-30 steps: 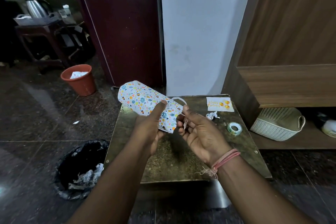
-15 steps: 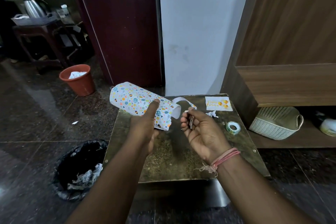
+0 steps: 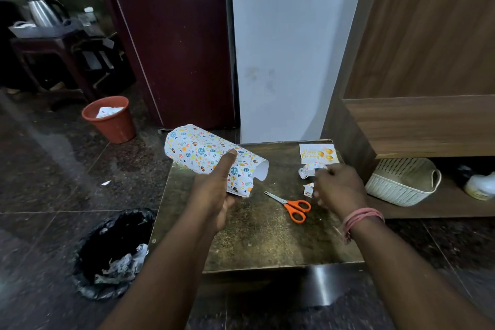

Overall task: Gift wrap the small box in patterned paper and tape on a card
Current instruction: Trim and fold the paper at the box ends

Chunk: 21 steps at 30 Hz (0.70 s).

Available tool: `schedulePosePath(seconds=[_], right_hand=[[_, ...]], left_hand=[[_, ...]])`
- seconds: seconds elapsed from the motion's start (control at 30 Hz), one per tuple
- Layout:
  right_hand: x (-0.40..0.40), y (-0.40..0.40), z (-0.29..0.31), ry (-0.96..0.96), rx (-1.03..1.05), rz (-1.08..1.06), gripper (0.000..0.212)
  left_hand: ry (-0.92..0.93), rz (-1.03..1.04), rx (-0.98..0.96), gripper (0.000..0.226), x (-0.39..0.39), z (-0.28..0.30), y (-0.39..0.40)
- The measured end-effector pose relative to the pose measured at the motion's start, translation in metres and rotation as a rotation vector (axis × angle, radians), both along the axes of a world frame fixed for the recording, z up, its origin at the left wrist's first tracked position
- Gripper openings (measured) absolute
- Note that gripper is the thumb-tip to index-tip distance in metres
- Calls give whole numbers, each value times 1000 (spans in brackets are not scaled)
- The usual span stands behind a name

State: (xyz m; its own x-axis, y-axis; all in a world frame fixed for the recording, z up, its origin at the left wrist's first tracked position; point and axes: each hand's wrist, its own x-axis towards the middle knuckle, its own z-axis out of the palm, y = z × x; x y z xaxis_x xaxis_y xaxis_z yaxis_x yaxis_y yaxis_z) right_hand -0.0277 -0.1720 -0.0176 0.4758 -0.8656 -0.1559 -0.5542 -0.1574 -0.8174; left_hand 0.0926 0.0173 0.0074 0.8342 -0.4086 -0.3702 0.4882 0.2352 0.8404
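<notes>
My left hand [image 3: 214, 195] is shut on the small box rolled in white patterned paper [image 3: 198, 150], held above the table's left rear with the thumb pressed on top; the box itself is hidden by the paper, and a loose white flap curls at the right end. My right hand [image 3: 337, 185] hovers low over the right side of the gold table [image 3: 267, 244], fingers curled down and blurred. Orange-handled scissors [image 3: 294, 206] lie on the table between my hands. The birthday card [image 3: 317, 153] lies at the back right corner.
Crumpled paper scraps [image 3: 306, 170] lie beside my right hand. A black-lined bin [image 3: 112, 249] stands on the floor to the left, and an orange bucket [image 3: 109, 120] farther back. A white basket [image 3: 401, 182] sits on the low shelf to the right.
My right hand has let go of the scissors, which now lie on the table, and has moved right over where the tape roll lay. The wrapped box has stayed in my left hand.
</notes>
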Motion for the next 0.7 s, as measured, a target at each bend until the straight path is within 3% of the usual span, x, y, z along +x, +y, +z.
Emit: schedulePosePath(seconds=[0.1,0.17,0.27,0.4,0.53,0.63,0.7], right_hand=[[4,1,13,-353,244,-14,28],[3,5,24,-581,420,-28,43],[1,8,32,-763,585,-123,34],[-3,-7,33,-781,829,-290,33],[-10,-7,30,-700,935,-194,21],[-4,2,33,-704,953,-147,43],[3,7,36,-682,858,-106,35]], left_hand=[[8,-4,-4,34,0,1,1],[8,-9,-8,35,0,0,0],[-1,-27,-3,37,-1,1,-1],[-1,-23,0,37,-2,0,-1],[3,-20,-4,39,-3,0,-2],[28,-28,-29,40,-7,1,-4],[55,-40,-54,38,-9,4,-5]])
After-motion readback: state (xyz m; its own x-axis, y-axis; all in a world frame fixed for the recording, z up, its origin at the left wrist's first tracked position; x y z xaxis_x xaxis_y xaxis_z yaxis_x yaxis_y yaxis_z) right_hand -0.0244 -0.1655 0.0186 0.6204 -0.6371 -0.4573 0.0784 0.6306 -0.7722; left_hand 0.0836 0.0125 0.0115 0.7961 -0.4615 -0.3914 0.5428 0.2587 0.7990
